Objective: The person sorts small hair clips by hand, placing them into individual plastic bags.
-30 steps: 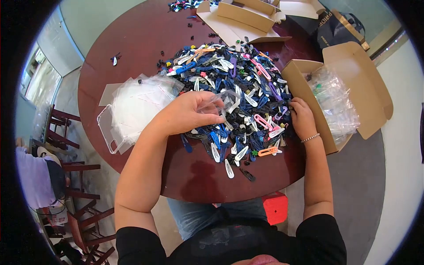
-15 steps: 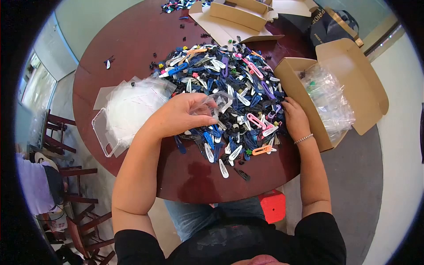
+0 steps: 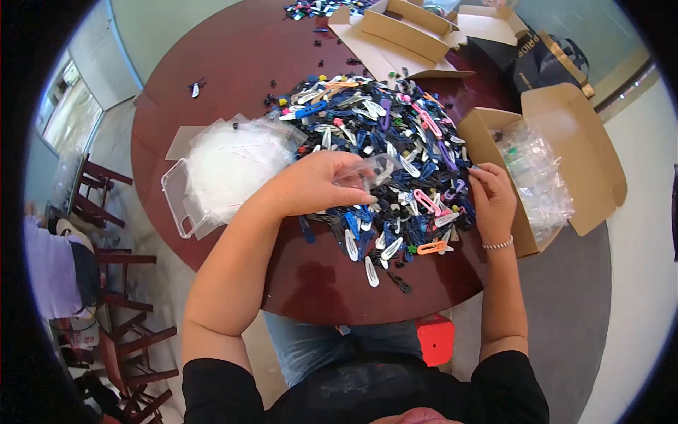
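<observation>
My left hand (image 3: 321, 185) is over the near-left part of a heap of hair clips (image 3: 385, 141), its thumb and fingers closed on a small clear plastic bag (image 3: 367, 173). Small dark items seem to show through the bag's film. At the heap's right edge, beside the cardboard box, is my right hand (image 3: 494, 201), wearing a beaded bracelet (image 3: 498, 244). Its thumb and forefinger are pinched together; what lies between them is too small to make out. The heap mixes navy, black, white, pink, purple and orange snap clips with tiny claw clips.
Flat clear bags (image 3: 236, 166) are stacked left of the heap by a clear plastic tray (image 3: 176, 201). An open cardboard box (image 3: 487, 134) holds filled bags (image 3: 537, 184). More cardboard (image 3: 402, 32) and a dark bag (image 3: 551, 63) stand behind. A person (image 3: 56, 275) is at far left.
The view has shifted, so the table appears farther right. My right hand's fingers have drawn into a pinch at the heap's edge. My left hand keeps hold of the plastic bag.
</observation>
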### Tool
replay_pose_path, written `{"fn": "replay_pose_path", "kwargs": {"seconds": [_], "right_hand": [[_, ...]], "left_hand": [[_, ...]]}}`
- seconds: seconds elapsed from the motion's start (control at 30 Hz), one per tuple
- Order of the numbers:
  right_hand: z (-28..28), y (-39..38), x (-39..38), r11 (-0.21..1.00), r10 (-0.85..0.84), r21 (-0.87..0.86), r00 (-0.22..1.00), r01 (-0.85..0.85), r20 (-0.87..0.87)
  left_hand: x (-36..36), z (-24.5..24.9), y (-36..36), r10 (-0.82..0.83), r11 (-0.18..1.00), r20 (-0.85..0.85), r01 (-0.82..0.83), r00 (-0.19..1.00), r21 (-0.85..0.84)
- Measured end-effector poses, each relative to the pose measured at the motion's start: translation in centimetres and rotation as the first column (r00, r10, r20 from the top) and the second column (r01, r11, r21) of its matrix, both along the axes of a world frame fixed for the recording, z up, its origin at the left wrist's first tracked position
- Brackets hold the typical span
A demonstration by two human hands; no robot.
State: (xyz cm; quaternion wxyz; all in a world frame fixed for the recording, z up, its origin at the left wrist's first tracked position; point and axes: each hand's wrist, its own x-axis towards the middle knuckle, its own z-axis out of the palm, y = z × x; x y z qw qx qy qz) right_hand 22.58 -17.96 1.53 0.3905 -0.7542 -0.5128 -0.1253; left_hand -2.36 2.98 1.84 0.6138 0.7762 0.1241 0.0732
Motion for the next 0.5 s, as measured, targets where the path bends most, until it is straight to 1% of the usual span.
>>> {"fn": "replay_pose_path", "kwargs": {"seconds": [0.07, 0.1, 0.13, 0.17, 0.2, 0.23, 0.27, 0.3, 0.33, 0.4, 0.43, 0.5], "right_hand": [[2.9, 1.9, -4.6, 0.960, 0.249, 0.144, 0.967, -0.240, -0.050], [3.9, 2.7, -6.4, 0.933, 0.337, 0.143, 0.941, -0.330, -0.029], [4.4, 3.4, -7.8, 0.899, 0.420, 0.139, 0.907, -0.415, -0.007], [4.5, 4.1, -8.7, 0.877, 0.469, 0.122, 0.883, -0.464, -0.017], [4.4, 5.0, -9.4, 0.835, 0.537, 0.142, 0.843, -0.531, -0.006], [4.3, 6.0, -9.7, 0.815, 0.565, 0.135, 0.824, -0.564, 0.035], [4.1, 6.8, -9.9, 0.793, 0.591, 0.127, 0.803, -0.596, 0.077], [3.9, 7.4, -10.0, 0.790, 0.595, 0.128, 0.800, -0.599, 0.076], [3.7, 7.9, -10.0, 0.792, 0.598, 0.116, 0.800, -0.599, 0.053], [3.4, 8.3, -10.2, 0.794, 0.601, 0.102, 0.799, -0.600, 0.023], [3.5, 8.4, -10.2, 0.793, 0.604, 0.115, 0.796, -0.598, -0.027], [3.4, 8.2, -10.3, 0.799, 0.597, 0.159, 0.796, -0.579, -0.098]], "left_hand": [[0.1, -0.5, 0.2, -0.040, 0.994, 0.031, 0.043, 0.999, -0.096], [0.2, -0.8, 0.3, -0.065, 0.986, 0.032, 0.069, 0.997, -0.149], [0.1, -0.6, 0.3, -0.061, 0.987, 0.027, 0.064, 0.998, -0.146], [0.1, -0.3, 0.2, -0.078, 0.981, 0.011, 0.078, 0.997, -0.179], [0.1, -0.1, 0.2, -0.094, 0.973, -0.002, 0.092, 0.996, -0.212], [0.0, 0.1, 0.1, -0.091, 0.973, -0.005, 0.088, 0.996, -0.211], [-0.1, 0.2, -0.1, -0.077, 0.967, -0.022, 0.069, 0.997, -0.246], [-0.1, 0.3, -0.1, -0.062, 0.959, -0.040, 0.049, 0.997, -0.280], [-0.1, 0.4, 0.0, -0.057, 0.959, -0.041, 0.044, 0.998, -0.281], [-0.1, 0.4, 0.1, -0.064, 0.972, -0.081, 0.044, 0.995, -0.231], [-0.2, 0.4, 0.1, -0.065, 0.971, -0.084, 0.043, 0.994, -0.235], [0.0, 0.4, 0.1, -0.073, 0.973, -0.023, 0.066, 0.997, -0.222]]}}
